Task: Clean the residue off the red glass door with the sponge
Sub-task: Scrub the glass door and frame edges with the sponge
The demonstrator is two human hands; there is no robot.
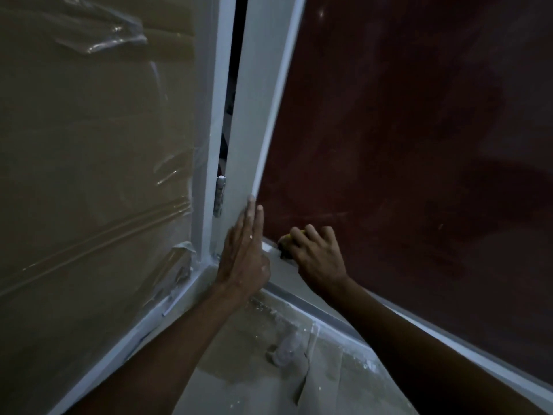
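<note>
Scrubbing is under way at the lower hinge-side corner of the red glass door [404, 130]. The right hand [314, 253] has its fingers curled and clamped on the sponge [285, 239], of which only a yellow edge and a darker underside show beneath the knuckles. The sponge sits at the bottom edge of the pane, touching the glass where it meets the white door frame [260, 115].

The left hand [244, 250] lies flat against the frame's upright, fingers straight and together, fingertips at the seam between frame and glass. This placement appears intended to brace the door: it stands ajar on its hinge [220, 196], and would likely swing away under scrubbing pressure if not steadied.

Faint pale smears and streaks remain visible across the red pane, so the cleaning is judged incomplete. Low light prevents a firm reading of how much residue is left.

To the left, plastic sheeting [95, 139] covers the neighbouring panel, presumably as protection from paint. The floor [269, 348] below carries white specks and a covering sheet.
</note>
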